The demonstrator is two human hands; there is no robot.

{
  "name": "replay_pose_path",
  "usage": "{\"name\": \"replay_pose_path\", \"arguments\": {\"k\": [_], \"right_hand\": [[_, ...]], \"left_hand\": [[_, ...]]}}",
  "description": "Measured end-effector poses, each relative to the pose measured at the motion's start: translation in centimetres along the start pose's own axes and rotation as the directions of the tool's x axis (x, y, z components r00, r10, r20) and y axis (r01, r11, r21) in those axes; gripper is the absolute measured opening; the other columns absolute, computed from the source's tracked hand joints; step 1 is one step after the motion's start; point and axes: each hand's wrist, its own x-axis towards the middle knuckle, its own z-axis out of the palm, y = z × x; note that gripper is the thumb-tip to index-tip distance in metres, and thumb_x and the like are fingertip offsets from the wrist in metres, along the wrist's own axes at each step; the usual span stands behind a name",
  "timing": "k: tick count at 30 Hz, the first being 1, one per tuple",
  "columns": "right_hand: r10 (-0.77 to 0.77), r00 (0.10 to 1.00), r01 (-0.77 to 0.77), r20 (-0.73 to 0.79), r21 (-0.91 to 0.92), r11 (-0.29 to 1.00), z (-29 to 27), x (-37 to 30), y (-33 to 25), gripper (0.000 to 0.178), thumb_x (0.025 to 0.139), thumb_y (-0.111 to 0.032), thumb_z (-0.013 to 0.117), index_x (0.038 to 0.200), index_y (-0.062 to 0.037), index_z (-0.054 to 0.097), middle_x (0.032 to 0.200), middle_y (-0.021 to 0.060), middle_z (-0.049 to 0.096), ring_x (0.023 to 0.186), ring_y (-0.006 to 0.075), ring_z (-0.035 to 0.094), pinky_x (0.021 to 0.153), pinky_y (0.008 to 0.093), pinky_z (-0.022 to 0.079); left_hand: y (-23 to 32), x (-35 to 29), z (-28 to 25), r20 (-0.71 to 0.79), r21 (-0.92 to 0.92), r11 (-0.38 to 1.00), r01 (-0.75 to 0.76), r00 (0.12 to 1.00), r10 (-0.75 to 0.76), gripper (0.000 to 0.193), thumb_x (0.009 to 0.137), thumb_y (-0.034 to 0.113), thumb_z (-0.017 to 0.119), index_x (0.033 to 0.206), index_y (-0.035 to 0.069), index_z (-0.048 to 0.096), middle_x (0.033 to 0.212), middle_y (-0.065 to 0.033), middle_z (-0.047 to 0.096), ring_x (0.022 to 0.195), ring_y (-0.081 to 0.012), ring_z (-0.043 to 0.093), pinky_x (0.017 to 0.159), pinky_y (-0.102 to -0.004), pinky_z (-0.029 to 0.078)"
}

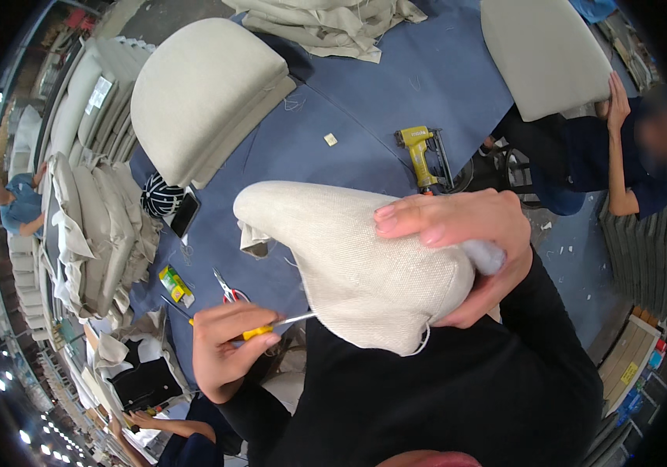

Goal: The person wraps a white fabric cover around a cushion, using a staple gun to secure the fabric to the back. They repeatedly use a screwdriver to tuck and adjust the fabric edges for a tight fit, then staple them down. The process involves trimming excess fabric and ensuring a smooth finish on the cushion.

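In front of my chest is a beige fabric-covered upholstery piece [364, 265], curved and narrowing toward the upper left. My right hand [477, 233] grips its right end, fingers over the top and thumb side beneath. Whitish stuffing [486, 256] shows inside that hand. A pale cord loop [424, 339] hangs at the lower edge. My left hand [228, 342] is closed round a yellow-handled screwdriver-like tool [258, 332]. Its thin metal shaft meets the piece's lower left edge; the tip is out of sight, so whether it goes inside cannot be told.
On the blue-covered table [333, 101] are a yellow staple gun [421, 156], red-handled snips [230, 289], a phone [185, 214], a yellow-green packet [175, 286] and a large padded cushion [209, 93]. A co-worker at right holds a beige panel [547, 58]. Covers are stacked at left.
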Motion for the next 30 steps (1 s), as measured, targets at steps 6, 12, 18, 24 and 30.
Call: {"name": "replay_pose_path", "arguments": {"k": [6,12,18,24,30], "right_hand": [[-0.03,0.98,0.025,0.198,0.027,0.999,-1.5,2.5,1.0,0.088,0.064,-0.006,0.102,0.139,0.0086,0.057,0.126,0.0328,0.072,0.122,0.0415,0.072,0.106,0.0465,0.056],[0.212,0.952,-0.258,0.223,0.207,0.944,-1.4,5.9,2.4,0.067,0.088,-0.039,0.089,0.134,0.0023,0.063,0.095,0.0085,0.076,0.092,0.0205,0.074,0.083,0.0294,0.057],[0.464,0.885,-0.411,-0.049,0.39,0.824,0.7,6.6,3.6,0.071,0.107,-0.064,0.052,0.138,-0.0007,0.053,0.079,-0.0012,0.054,0.071,0.0063,0.048,0.063,0.0246,0.036],[0.56,0.829,-0.471,0.001,0.543,0.696,2.2,6.2,2.8,0.079,0.107,-0.063,0.047,0.158,-0.0038,0.035,0.093,0.0014,0.057,0.083,0.0091,0.051,0.067,0.0236,0.038],[0.487,0.873,-0.433,0.001,0.458,0.776,3.0,5.4,2.9,0.055,0.112,-0.047,0.053,0.149,-0.0085,0.043,0.103,-0.0014,0.06,0.084,0.0058,0.053,0.073,0.0233,0.043]], "left_hand": [[-0.2,-1.1,-4.9,0.499,-0.237,0.967,-0.092,0.843,0.202,0.018,0.087,0.015,0.088,0.097,0.001,0.081,0.091,-0.0127,0.079,0.077,-0.0284,0.076,0.064,-0.0375,0.055],[3.3,4.7,-3.8,-0.059,-0.008,0.989,-0.147,0.987,0.147,0.024,0.085,0.018,0.09,0.093,0.001,0.075,0.077,-0.0044,0.069,0.063,-0.0115,0.06,0.058,-0.0277,0.044],[7.1,10.1,1.4,-0.275,-0.02,0.997,-0.077,0.959,0.069,0.023,0.088,0.006,0.087,0.088,0.001,0.065,0.078,0.0039,0.06,0.07,-0.0023,0.05,0.061,-0.0213,0.037],[9.3,12.4,3.3,-0.363,0.017,0.997,-0.071,0.929,0.073,0.019,0.088,0.01,0.085,0.1,0.001,0.073,0.074,-0.0028,0.064,0.064,-0.0099,0.054,0.062,-0.0259,0.045],[6.5,12.7,4.1,-0.357,-0.054,0.983,-0.176,0.923,0.146,0.018,0.092,0.003,0.08,0.109,0.0,0.074,0.08,0.0039,0.064,0.069,-0.0018,0.052,0.062,-0.0199,0.041]]}}
